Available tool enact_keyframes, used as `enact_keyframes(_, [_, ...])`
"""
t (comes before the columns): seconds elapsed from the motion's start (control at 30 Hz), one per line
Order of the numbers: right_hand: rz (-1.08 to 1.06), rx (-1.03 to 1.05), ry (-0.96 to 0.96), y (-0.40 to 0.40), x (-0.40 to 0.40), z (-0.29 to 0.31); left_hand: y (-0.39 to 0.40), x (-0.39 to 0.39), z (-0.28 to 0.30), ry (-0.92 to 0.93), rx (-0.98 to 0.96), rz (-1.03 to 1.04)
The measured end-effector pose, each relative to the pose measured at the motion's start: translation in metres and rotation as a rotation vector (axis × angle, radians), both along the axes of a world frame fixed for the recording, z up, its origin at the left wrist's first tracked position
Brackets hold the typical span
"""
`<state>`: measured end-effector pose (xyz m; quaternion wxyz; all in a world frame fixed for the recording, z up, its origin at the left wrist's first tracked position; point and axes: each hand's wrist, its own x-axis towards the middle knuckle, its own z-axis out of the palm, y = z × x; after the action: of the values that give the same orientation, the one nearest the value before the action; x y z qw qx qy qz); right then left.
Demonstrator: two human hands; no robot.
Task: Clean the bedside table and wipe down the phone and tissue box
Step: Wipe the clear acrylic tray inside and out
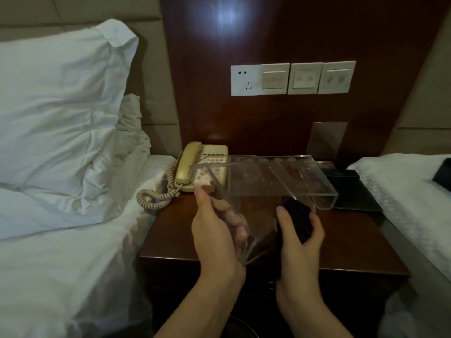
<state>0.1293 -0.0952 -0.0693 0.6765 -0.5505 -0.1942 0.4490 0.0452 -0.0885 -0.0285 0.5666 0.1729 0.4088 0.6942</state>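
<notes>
Two bare hands meet above a dark wooden bedside table (pixel 346 242), working on a clear plastic tissue box (pixel 263 189) held in the air. The left hand (pixel 214 230) grips the box's near left end, thumb outside the wall and fingers curled inside it, showing through the plastic. The right hand (pixel 299 234) is curled round a dark cloth (pixel 296 215) and presses it against the box's near lower edge. The box looks empty and tilts, its far end higher and off to the right of the hands.

Just beyond the left hand, a cream phone (pixel 202 164) sits on the table with its handset resting in place and its coiled cord (pixel 156 196) trailing toward the bed on the left. Beyond the right hand lies a flat black tray (pixel 353 193).

To do this wipe well, the left hand should probably keep the box steady while the cloth runs along each wall, inside and out, turning the box to reach corners. Clear plastic shows smears, so long overlapping strokes would likely serve best. A slipping grip could drop the box onto the phone.
</notes>
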Motion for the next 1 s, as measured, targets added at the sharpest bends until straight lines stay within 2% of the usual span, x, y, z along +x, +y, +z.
enact_keyframes(0.03, [0.015, -0.008, 0.11, -0.001, -0.005, 0.002, 0.0, 0.005, -0.003, 0.027, 0.007, 0.015])
enact_keyframes(0.1, [0.009, 0.003, 0.213, -0.001, -0.008, 0.002, -0.001, 0.012, -0.008, 0.084, 0.025, 0.041])
enact_keyframes(0.33, [-0.046, 0.07, 0.299, 0.007, 0.015, 0.004, -0.007, 0.027, -0.024, 0.309, 0.105, -0.012])
enact_keyframes(0.43, [-0.075, 0.134, 0.201, 0.015, 0.031, 0.013, -0.004, 0.024, -0.032, 0.421, 0.07, -0.129])
enact_keyframes(0.57, [-0.093, 0.237, -0.11, 0.015, 0.05, 0.02, 0.0, 0.014, -0.04, 0.35, -0.156, -0.342])
enact_keyframes(0.63, [-0.052, 0.293, -0.263, 0.014, 0.06, 0.022, 0.001, 0.009, -0.036, 0.34, -0.255, -0.316])
enact_keyframes(0.67, [-0.014, 0.315, -0.324, 0.014, 0.065, 0.023, 0.002, 0.005, -0.033, 0.399, -0.26, -0.244])
enact_keyframes(0.7, [0.032, 0.329, -0.368, 0.014, 0.069, 0.025, 0.003, 0.002, -0.03, 0.498, -0.219, -0.165])
enact_keyframes(0.77, [0.145, 0.348, -0.423, 0.011, 0.077, 0.028, 0.002, -0.001, -0.018, 0.699, 0.013, -0.051])
enact_keyframes(0.83, [0.276, 0.356, -0.48, 0.009, 0.079, 0.032, 0.006, 0.001, -0.005, 0.841, 0.307, -0.098])
enact_keyframes(0.87, [0.342, 0.36, -0.491, 0.008, 0.077, 0.034, 0.011, 0.003, 0.001, 0.888, 0.394, -0.15])
enact_keyframes(0.93, [0.487, 0.361, -0.485, 0.007, 0.072, 0.035, 0.023, 0.007, 0.004, 0.956, 0.479, -0.192])
enact_keyframes(1.0, [0.611, 0.328, -0.53, 0.007, 0.067, 0.033, 0.035, 0.007, 0.004, 1.063, 0.482, -0.133])
